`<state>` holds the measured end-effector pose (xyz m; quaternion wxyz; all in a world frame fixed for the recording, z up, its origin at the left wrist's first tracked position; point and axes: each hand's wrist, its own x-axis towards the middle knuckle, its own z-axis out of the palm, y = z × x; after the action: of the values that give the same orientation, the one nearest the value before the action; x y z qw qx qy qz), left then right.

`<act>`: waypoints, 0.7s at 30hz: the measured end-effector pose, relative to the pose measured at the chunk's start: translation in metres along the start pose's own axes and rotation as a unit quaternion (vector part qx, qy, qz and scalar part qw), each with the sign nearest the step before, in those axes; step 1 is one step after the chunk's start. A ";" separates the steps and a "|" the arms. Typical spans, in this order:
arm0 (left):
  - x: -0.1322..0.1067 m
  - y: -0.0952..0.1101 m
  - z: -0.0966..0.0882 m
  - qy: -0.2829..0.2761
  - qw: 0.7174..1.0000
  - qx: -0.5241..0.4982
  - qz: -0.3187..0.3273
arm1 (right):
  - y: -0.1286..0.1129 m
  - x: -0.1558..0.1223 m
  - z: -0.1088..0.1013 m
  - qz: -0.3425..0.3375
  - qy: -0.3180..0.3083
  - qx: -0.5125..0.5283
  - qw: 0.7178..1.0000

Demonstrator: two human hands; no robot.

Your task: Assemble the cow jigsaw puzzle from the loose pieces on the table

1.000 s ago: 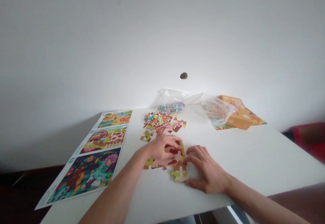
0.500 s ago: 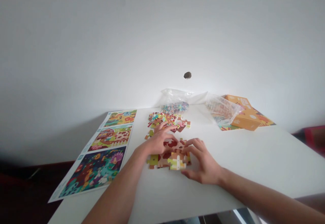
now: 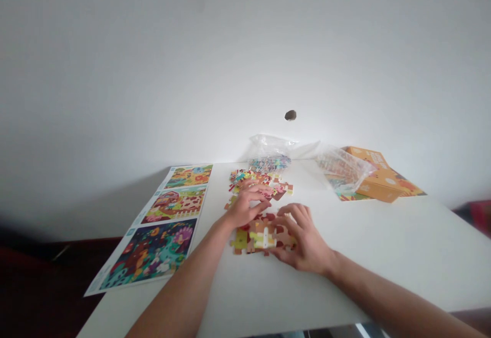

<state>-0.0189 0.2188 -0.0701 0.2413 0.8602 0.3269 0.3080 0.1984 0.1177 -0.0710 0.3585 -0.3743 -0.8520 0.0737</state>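
on a white tabletop point(image 3: 383, 246), we see a patch of joined puzzle pieces point(image 3: 240, 241) before us. our right hand point(image 3: 279, 237) has thumb and fingers pinched on a fence cluster point(image 3: 264, 238) over the patch; it looks not yet fitted. our left hand point(image 3: 265, 199) curls above the patch and a loose pile point(image 3: 286, 188); whether it grips anything, we cannot tell. much seems left: that pile is sizeable. a picture sheet point(image 3: 155, 258) bounds our left, a clear bag point(image 3: 270, 146) the back; bare surface stretches right and towards the near edge.

Piece pile point(image 3: 276, 180) between picture sheet point(image 3: 174, 206), left, and box point(image 3: 384, 178), right.
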 end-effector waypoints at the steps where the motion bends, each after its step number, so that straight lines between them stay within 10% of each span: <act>1: 0.000 0.000 -0.003 0.014 1.000 -0.024 -0.009 | 0.007 0.004 -0.001 -0.006 0.008 -0.017 1.000; 12: -0.001 -0.003 -0.014 -0.008 0.999 -0.031 -0.011 | 0.049 0.015 -0.001 0.029 0.078 -0.052 0.995; 21: -0.009 -0.011 -0.021 -0.150 0.988 0.044 -0.014 | 0.054 0.015 -0.006 0.067 0.109 -0.013 0.992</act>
<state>-0.0437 0.2239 -0.0653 0.2537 0.9020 0.3119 0.1575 0.2269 0.1655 -0.0792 0.4390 -0.4407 -0.7817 0.0451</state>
